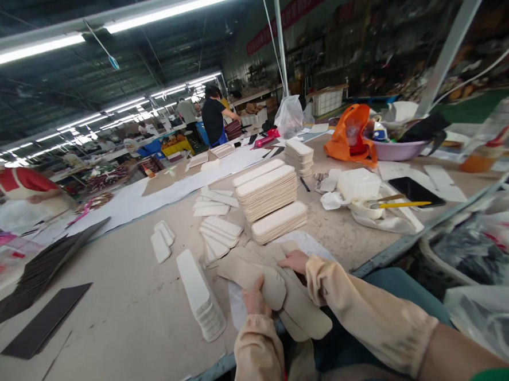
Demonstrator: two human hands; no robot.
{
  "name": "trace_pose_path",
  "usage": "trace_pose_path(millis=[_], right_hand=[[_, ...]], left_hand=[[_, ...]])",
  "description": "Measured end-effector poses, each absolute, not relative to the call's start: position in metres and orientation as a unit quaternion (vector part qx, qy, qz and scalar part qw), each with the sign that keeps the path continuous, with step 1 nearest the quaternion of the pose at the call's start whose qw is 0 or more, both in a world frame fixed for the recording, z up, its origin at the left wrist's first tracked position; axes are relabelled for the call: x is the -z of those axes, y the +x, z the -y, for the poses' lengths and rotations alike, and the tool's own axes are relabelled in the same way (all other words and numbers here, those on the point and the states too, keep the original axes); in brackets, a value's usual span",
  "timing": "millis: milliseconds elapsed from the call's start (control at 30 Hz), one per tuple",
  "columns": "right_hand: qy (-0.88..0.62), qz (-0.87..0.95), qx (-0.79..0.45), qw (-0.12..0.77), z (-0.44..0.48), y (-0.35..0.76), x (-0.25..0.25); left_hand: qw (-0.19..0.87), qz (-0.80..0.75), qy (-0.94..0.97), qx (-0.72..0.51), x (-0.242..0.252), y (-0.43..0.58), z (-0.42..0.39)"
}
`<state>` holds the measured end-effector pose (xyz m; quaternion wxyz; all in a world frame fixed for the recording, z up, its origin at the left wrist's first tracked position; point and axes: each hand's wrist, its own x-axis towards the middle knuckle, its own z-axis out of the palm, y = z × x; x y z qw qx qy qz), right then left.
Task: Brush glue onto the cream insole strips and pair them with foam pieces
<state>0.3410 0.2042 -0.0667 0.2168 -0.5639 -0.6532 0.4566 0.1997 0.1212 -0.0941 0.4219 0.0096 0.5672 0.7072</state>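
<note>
Several long beige panels with rounded ends [273, 287] lie fanned out at the table's near edge, some jutting over it. My left hand [256, 298] is closed on one of these panels, thumb on top. From the right, my right hand [294, 261] pinches the panels near their far end; its fingers are partly hidden beneath. Just beyond stand tall stacks of cream panels [267, 192]. Left of my hands lies a slanting row of white-topped panels [200, 294], with a fanned group [220, 235] behind it.
Dark sheets [47, 321] lie at the left. On the right are a phone [415, 191], a yellow-handled tool [404, 204], a white tub [360, 184], an orange bag [350, 136] and a purple basin [396, 149]. Plastic bags [495, 314] crowd beside the table. Other people work farther off.
</note>
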Motion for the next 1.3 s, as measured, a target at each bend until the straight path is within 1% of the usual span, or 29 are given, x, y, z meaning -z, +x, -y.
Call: trace_pose_path(millis=[100,233,467,533,700,900,967,1067,1133,1300], right_hand=[[-0.566,0.667,-0.440,0.203,-0.203,0.340,0.065],[-0.612,0.659,-0.383,0.209,-0.207,0.352,0.060],[-0.682,0.647,-0.239,0.246,-0.235,0.423,0.042],[-0.679,0.652,-0.218,0.256,-0.240,0.441,0.041],[-0.640,0.666,-0.271,0.270,-0.235,0.451,0.034],[-0.541,0.719,-0.303,0.314,-0.215,0.394,0.003],[-0.499,0.710,-0.372,0.329,-0.212,0.374,-0.004],[-0.428,0.635,-0.545,0.342,-0.209,0.354,-0.009],[-0.388,0.580,-0.625,0.348,-0.207,0.348,-0.009],[-0.310,0.512,-0.708,0.375,-0.201,0.350,-0.009]], left_hand=[[0.419,-0.572,-0.012,-0.706,0.094,0.200,-0.121],[0.416,-0.574,-0.021,-0.705,0.097,0.200,-0.122],[0.432,-0.551,-0.004,-0.714,0.094,0.199,-0.120],[0.434,-0.540,0.003,-0.721,0.091,0.200,-0.119],[0.418,-0.543,0.007,-0.728,0.093,0.201,-0.120],[0.422,-0.560,0.019,-0.713,0.091,0.202,-0.119],[0.430,-0.554,0.019,-0.713,0.088,0.203,-0.118],[0.429,-0.563,0.022,-0.706,0.086,0.204,-0.117],[0.422,-0.574,0.021,-0.702,0.087,0.204,-0.117],[0.429,-0.570,0.022,-0.701,0.089,0.202,-0.116]])
